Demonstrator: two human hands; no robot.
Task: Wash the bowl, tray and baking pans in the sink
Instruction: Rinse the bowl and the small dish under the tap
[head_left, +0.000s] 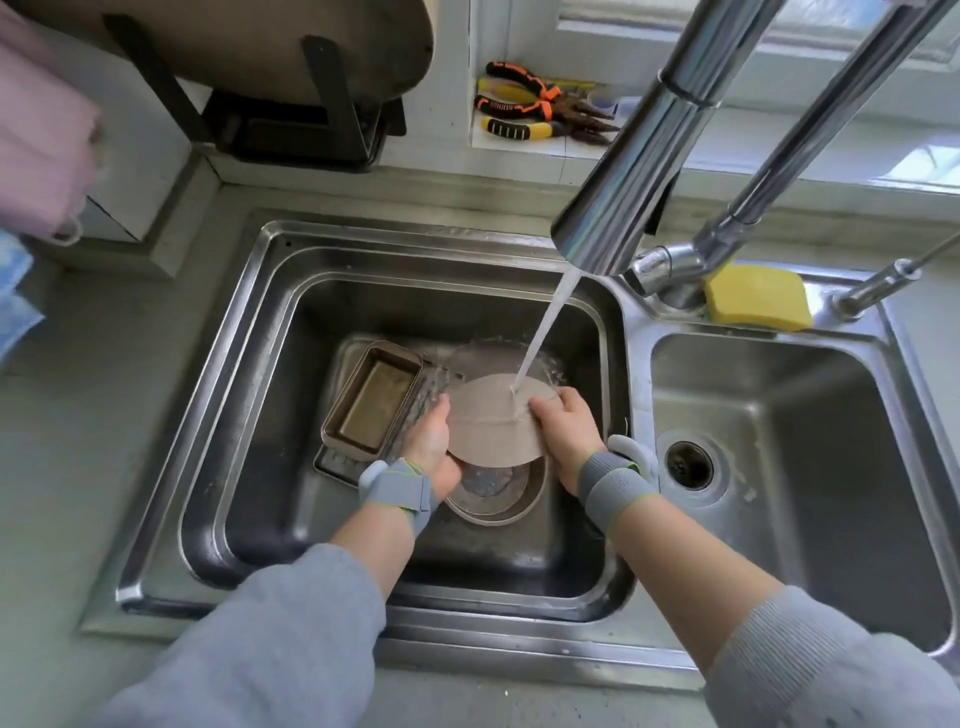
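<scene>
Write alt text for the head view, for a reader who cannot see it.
Both hands, left hand and right hand, hold a round metal disc under the running faucet in the left basin of a double sink. Under it sit a round pan and a loaf pan on a tray. A yellow sponge lies by the faucet base.

Single head-worn wide-angle view, looking forward and steeply down, close above left hand (431, 441) and right hand (569, 436). Sink (249, 332) rim fills frame around hands; faucet (639, 156) looms nearest lens, above right hand. Edges bowed by lens.
</scene>
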